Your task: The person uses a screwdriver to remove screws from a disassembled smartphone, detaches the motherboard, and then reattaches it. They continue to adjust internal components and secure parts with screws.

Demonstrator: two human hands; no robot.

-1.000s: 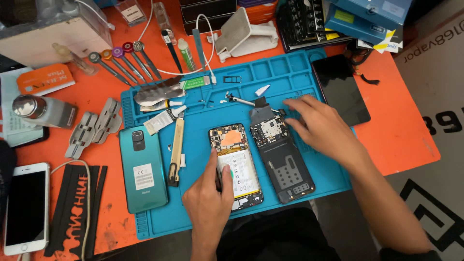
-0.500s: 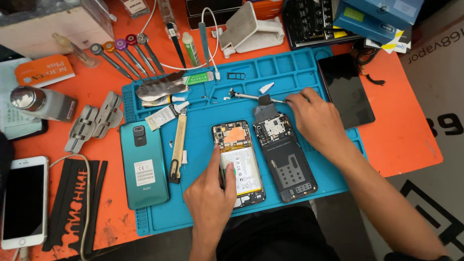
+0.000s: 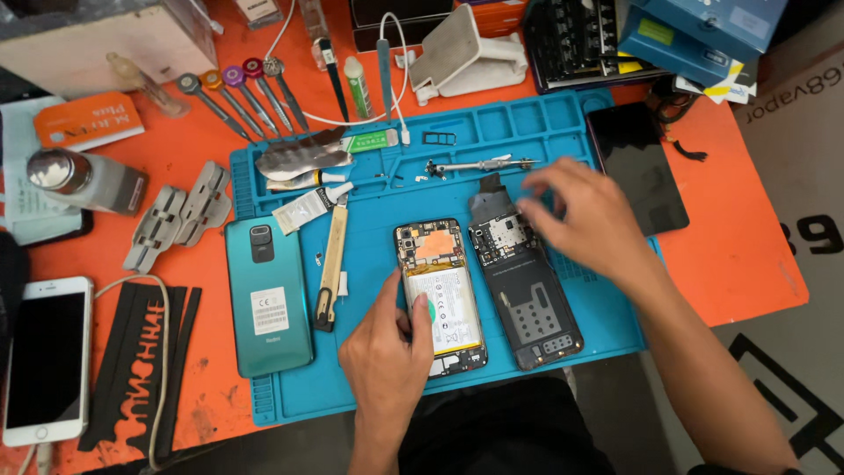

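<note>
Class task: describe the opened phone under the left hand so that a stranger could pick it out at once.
Find the blue mat on the orange table. Near its front edge the left hand rests on the opened phone. Unlike the dark frame beside it, it shows a white battery and a copper patch.

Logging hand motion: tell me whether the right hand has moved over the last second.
Yes. The right hand has lifted off the dark inner phone frame and shifted up toward the slim metal screwdriver lying on the blue mat.

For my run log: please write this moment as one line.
left hand on opened phone | right hand above inner frame | blue mat
</note>
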